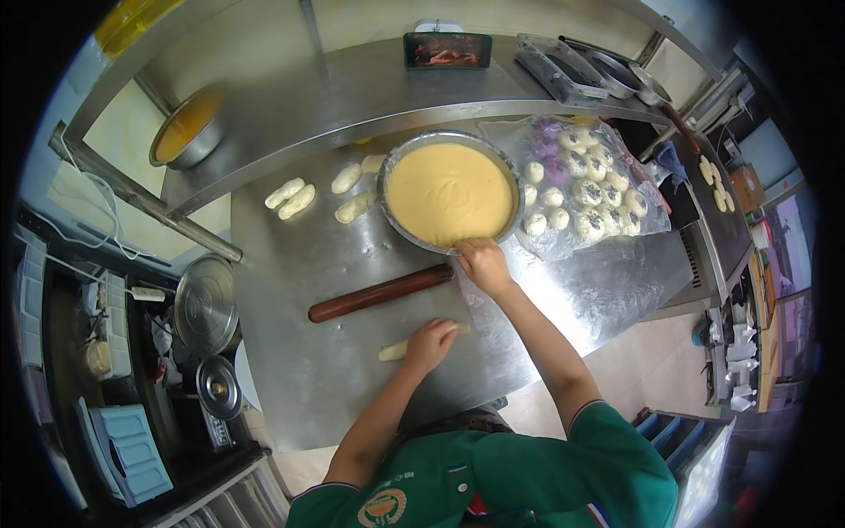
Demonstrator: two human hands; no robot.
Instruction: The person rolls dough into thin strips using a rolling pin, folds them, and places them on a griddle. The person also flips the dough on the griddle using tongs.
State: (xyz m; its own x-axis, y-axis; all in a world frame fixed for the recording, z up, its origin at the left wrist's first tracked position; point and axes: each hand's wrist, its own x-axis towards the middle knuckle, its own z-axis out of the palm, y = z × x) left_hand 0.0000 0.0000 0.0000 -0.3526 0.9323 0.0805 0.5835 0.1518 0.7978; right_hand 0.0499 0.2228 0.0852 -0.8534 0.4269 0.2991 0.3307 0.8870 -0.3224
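Observation:
A wide metal bowl (384, 208) full of smooth yellow paste (451, 189) stands on the steel worktable. Over its near rim reaches my right hand (482, 266), fingers drawn together at the paste's edge; whatever they hold is hidden. Closer to me, my left hand (431, 346) has its fingers curled over a pale strip of dough (393, 352). Both ends of that strip show beside the hand. Between the left hand and the bowl lies a reddish-brown rolling pin (380, 294), touched by neither hand.
Oblong dough pieces (297, 201) lie left of the bowl. On plastic to its right sit white buns (598, 189), several with dark seeds. A raised steel shelf (370, 88) along the back carries a phone (447, 50), a metal tray (562, 70) and another bowl (187, 132).

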